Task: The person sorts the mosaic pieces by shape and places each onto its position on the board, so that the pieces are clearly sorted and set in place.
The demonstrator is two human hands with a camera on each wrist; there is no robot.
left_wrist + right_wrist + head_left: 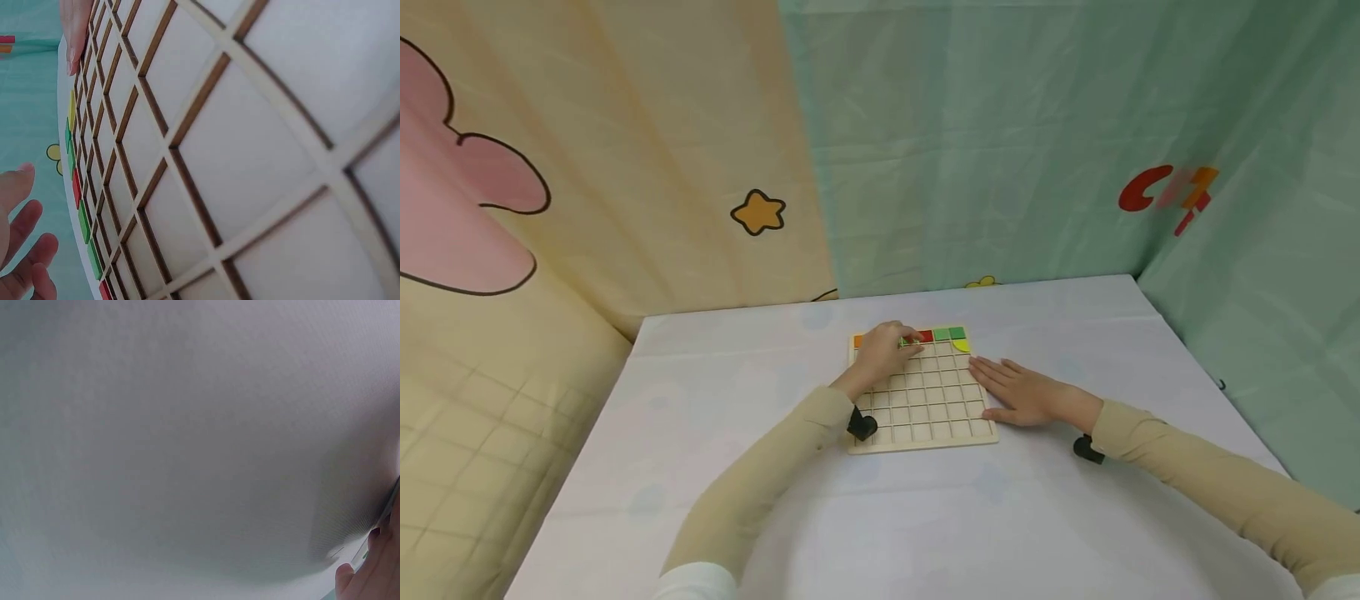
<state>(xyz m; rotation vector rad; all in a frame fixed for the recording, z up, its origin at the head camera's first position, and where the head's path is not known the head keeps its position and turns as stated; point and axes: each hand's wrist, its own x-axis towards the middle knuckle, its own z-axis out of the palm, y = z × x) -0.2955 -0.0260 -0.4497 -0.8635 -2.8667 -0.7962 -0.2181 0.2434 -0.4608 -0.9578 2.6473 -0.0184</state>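
Note:
A light wooden grid board [928,408] lies on the table, with coloured tiles along its far row. My left hand [883,354] hovers over the far left part of the board, hiding some of that row. In the left wrist view the left hand [22,244] has loosely bent, spread fingers and nothing between them. Near it are a red tile [927,336] and two green tiles [949,333], with a yellow rounded tile [961,345] below the far right corner. My right hand [1026,393] rests flat, its fingertips at the board's right edge.
A white cloth covers the table [880,517]. Patterned curtains [985,167] hang behind the table and at both sides. An orange tile [859,341] sits at the board's far left corner. Dark wrist cameras [862,427] are strapped to both wrists.

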